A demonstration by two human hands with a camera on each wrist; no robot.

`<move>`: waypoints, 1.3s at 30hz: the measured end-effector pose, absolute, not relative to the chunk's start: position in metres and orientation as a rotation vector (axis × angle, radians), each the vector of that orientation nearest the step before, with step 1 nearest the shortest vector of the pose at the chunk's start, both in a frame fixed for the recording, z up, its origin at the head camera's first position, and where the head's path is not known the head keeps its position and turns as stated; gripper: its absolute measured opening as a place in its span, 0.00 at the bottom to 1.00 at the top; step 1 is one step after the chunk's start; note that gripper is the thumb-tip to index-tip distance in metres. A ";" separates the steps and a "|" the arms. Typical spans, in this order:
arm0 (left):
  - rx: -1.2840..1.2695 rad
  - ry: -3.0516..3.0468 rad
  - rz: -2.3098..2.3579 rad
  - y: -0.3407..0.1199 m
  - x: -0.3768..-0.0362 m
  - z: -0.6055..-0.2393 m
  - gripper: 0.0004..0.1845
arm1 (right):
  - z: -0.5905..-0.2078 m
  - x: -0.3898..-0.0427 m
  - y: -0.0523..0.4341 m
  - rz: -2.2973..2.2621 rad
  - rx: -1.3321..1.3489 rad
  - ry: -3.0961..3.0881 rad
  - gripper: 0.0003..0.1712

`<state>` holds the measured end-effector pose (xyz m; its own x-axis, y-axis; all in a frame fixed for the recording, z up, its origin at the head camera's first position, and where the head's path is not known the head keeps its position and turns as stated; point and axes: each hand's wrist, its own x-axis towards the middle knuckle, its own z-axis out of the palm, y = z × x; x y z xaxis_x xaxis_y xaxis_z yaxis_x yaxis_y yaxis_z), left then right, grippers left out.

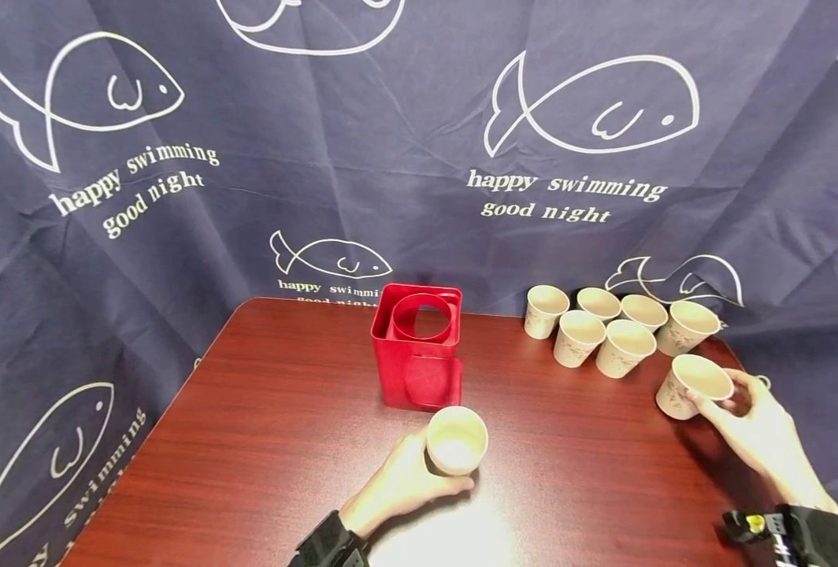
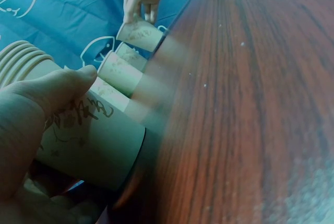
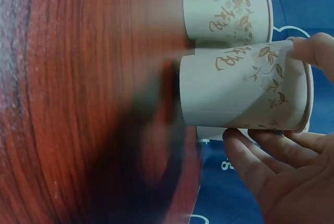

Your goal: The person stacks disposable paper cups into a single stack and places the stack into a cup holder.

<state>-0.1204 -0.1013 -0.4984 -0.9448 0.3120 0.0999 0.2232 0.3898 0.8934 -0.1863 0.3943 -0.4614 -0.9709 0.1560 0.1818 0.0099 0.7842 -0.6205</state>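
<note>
My left hand grips a stack of nested cups at lower centre, just before the red holder on the tabletop. My right hand pinches a single cup at right, near the cluster. Step, I judge: collecting cups; next calls for nesting the single cup squarely into the stack.

The head view is evenly lit and sharp, with a bright glare patch on the glossy reddish-brown wooden bench near its front edge. Both wrist views are soft, smeared by blur where paper cups meet the wood, and tinted blue-green.
</note>
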 end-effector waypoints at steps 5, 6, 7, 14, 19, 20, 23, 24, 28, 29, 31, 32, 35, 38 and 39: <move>0.490 2.509 1.644 -0.101 -0.121 -0.498 0.35 | -0.458 -0.182 0.392 0.988 -0.101 -2.735 0.43; 0.486 2.502 1.650 -0.101 -0.120 -0.498 0.36 | -0.457 -0.181 0.391 1.001 -0.097 -2.735 0.43; 0.481 2.498 1.653 -0.101 -0.120 -0.498 0.36 | -0.457 -0.181 0.390 1.013 -0.094 -2.735 0.43; 0.460 2.521 1.636 -0.101 -0.120 -0.497 0.37 | -0.452 -0.179 0.374 1.094 -0.001 -2.679 0.42; 0.460 2.532 1.630 -0.101 -0.120 -0.497 0.37 | -0.452 -0.178 0.361 1.137 0.064 -2.639 0.40; 0.460 2.534 1.628 -0.101 -0.120 -0.497 0.37 | -0.451 -0.178 0.358 1.140 0.065 -2.639 0.40; 0.458 2.535 1.623 -0.102 -0.120 -0.497 0.36 | -0.450 -0.177 0.350 1.147 0.076 -2.642 0.40; 0.457 2.538 1.620 -0.102 -0.120 -0.497 0.36 | -0.450 -0.177 0.347 1.151 0.089 -2.646 0.40; 0.459 2.552 1.610 -0.102 -0.120 -0.497 0.35 | -0.448 -0.177 0.338 1.174 0.148 -2.660 0.39; 0.458 2.554 1.608 -0.102 -0.119 -0.497 0.35 | -0.448 -0.177 0.336 1.179 0.164 -2.664 0.38; 0.461 2.554 1.607 -0.102 -0.119 -0.497 0.35 | -0.447 -0.177 0.331 1.175 0.190 -2.671 0.38; 0.465 2.553 1.608 -0.102 -0.119 -0.497 0.35 | -0.447 -0.177 0.329 1.173 0.202 -2.675 0.38; 0.474 2.544 1.612 -0.101 -0.120 -0.496 0.35 | -0.446 -0.178 0.323 1.151 0.226 -2.687 0.37; 0.476 2.538 1.614 -0.101 -0.120 -0.495 0.35 | -0.444 -0.179 0.317 1.138 0.253 -2.694 0.37; 0.474 2.542 1.610 -0.101 -0.120 -0.495 0.35 | -0.443 -0.179 0.315 1.131 0.261 -2.695 0.36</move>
